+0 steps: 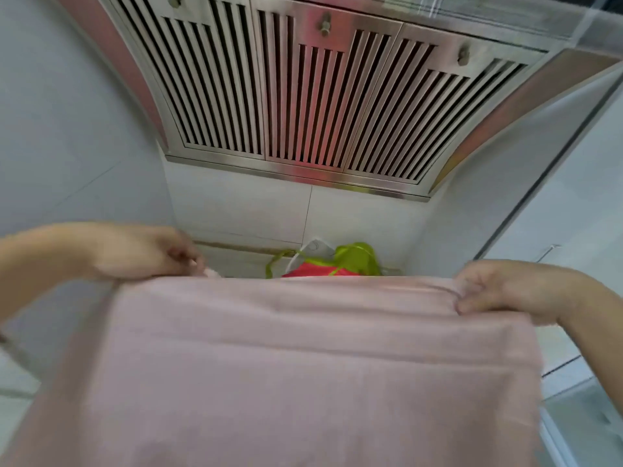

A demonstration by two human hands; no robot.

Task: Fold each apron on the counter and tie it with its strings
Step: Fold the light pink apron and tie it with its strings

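Observation:
A pale pink apron point(286, 365) hangs spread out in front of me and fills the lower half of the view. My left hand point(145, 254) grips its upper left corner, and my right hand point(499, 291) pinches the upper right corner, so the top edge is stretched between them. Behind that edge, a red apron with lime green strings point(337, 264) lies bunched against the back wall. The counter under the pink cloth is hidden.
A steel range hood point(320, 96) with slatted filters hangs overhead at the back. White wall panels stand on the left and behind. On the right a glass or steel surface point(573, 382) runs along the side.

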